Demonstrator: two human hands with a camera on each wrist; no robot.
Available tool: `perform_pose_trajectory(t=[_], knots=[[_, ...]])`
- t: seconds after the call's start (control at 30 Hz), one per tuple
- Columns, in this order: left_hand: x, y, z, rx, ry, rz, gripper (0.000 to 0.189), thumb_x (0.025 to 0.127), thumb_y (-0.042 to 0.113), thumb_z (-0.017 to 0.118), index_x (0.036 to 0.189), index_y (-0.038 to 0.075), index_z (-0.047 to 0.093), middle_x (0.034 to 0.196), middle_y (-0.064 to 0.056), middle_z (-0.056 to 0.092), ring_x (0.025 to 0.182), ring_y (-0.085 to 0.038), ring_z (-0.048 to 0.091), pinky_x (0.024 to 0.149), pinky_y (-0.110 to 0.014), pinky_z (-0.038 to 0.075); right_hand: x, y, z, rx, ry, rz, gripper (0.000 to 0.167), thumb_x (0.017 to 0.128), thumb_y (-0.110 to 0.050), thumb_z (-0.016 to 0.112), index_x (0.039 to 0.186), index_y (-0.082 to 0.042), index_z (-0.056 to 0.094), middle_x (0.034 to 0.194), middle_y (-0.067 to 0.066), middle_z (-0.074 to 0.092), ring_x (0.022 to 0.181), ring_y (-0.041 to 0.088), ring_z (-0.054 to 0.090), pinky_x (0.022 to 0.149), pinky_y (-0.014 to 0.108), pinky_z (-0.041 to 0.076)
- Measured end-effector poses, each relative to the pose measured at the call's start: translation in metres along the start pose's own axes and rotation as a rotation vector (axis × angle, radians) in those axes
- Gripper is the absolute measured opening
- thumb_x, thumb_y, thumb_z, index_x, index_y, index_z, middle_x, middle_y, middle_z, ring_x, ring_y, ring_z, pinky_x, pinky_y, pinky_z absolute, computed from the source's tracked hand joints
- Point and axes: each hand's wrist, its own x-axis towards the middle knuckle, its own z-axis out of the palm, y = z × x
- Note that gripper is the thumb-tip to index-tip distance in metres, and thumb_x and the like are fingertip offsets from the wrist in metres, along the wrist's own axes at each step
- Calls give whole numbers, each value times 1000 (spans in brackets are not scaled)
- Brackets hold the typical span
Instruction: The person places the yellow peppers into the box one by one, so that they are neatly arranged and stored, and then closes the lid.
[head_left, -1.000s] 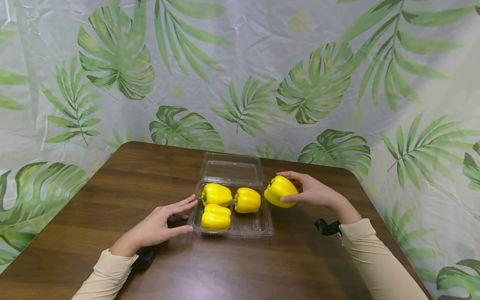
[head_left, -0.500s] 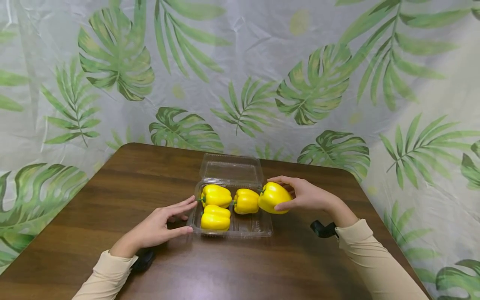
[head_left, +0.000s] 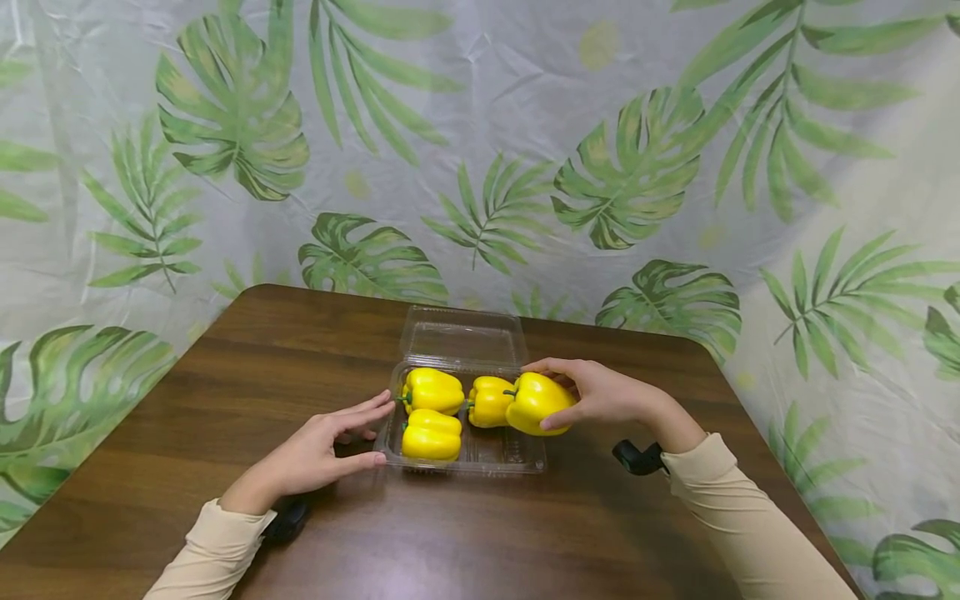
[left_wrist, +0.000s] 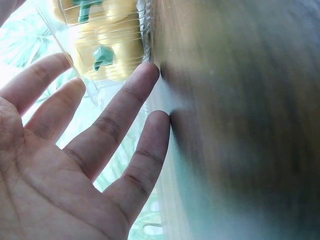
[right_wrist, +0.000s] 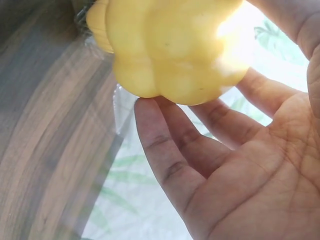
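Note:
My right hand (head_left: 600,394) grips a yellow bell pepper (head_left: 538,405) between thumb and fingers, over the right side of a clear plastic clamshell box (head_left: 480,467). In the right wrist view the held pepper (right_wrist: 175,50) fills the top, fingers curving beneath it. Two yellow peppers lie along the box's left side, one at the back (head_left: 435,390) and one at the front (head_left: 432,435). A third pepper (head_left: 487,402), partly covered by the held one, lies at the back right. With fingers spread straight, my left hand (head_left: 318,450) rests at the box's left edge; its fingertips (left_wrist: 145,72) come right up to the plastic wall.
The box's transparent lid (head_left: 465,333) lies folded back toward the far edge of the brown wooden table (head_left: 315,350). Behind the table hangs a leaf-patterned cloth (head_left: 495,100). A black wrist camera (head_left: 637,457) sits under the right wrist.
My right hand has carried its pepper leftward and slightly toward me, from beside the box to over its right side. The left hand stays in place at the box.

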Motion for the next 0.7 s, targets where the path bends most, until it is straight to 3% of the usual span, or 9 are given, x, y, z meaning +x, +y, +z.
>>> perform_pose_trajectory(t=[0.7], knots=[[0, 1, -1, 5, -1, 2, 71, 101, 41, 77, 161, 11, 52, 171, -11, 43, 116, -23, 78, 99, -47, 62, 4, -18, 1, -55, -80, 5, 79, 91, -33, 88, 159, -17, 51, 154, 9, 60, 125, 23, 62, 104, 42, 53]])
